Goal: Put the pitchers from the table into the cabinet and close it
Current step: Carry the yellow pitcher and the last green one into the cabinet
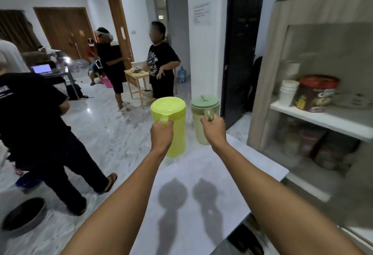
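Note:
My left hand (pixel 162 135) grips the handle of a bright yellow-green pitcher (pixel 173 121) with a matching lid, held upright in the air above the far end of the white table (pixel 201 184). My right hand (pixel 214 129) grips the handle of a pale green pitcher (pixel 201 125) with a darker green lid, also upright and lifted. The two pitchers hang side by side, apart from each other. The cabinet (pixel 314 113) stands open at the right, its white shelf (pixel 323 117) at about the height of the pitchers.
On the cabinet shelf stand stacked white cups (pixel 287 92) and a red-lidded tub (pixel 315 93); blurred packages fill the lower compartment. Several people stand on the marble floor at left and ahead. A dark bowl (pixel 24 216) lies on the floor at bottom left. A dark door (pixel 240 42) is ahead.

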